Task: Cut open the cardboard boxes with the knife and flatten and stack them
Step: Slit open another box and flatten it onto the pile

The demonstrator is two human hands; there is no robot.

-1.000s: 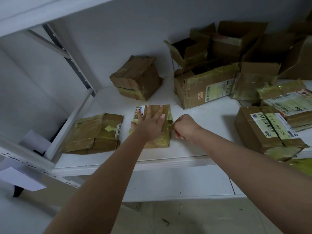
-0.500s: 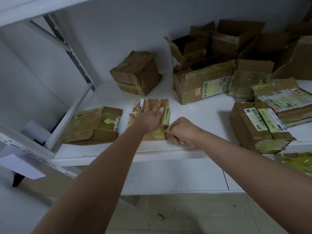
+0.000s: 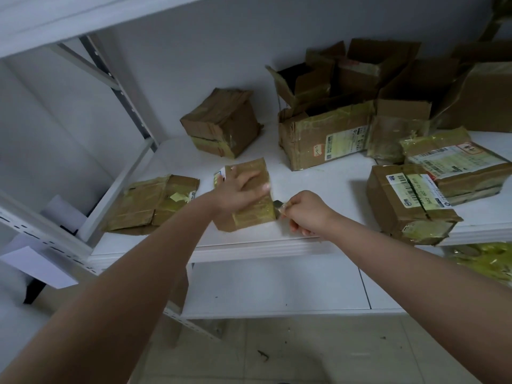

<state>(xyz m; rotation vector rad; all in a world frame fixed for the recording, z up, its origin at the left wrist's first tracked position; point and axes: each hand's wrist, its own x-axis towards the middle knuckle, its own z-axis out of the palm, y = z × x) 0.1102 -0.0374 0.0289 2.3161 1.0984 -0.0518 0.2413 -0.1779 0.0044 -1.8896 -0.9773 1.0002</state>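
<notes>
My right hand [image 3: 307,213] curls round the knife [image 3: 278,205], its blade at the near right edge of the small box [image 3: 250,210] on the shelf [image 3: 318,187]. My left hand [image 3: 238,189] lies flat on top, fingers straight, pinning it. The box looks light, and the glossy tape may be slippery, so I'd press down squarely. The knife's handle is hidden in my fist. Left lies a flattened box [image 3: 151,203]; further back, open boxes [image 3: 327,134] crowd together, dim.

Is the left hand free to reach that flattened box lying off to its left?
Probably yes: the flattened box lies close beside the left hand with bare shelf between, though that hand presses the small box.
</notes>
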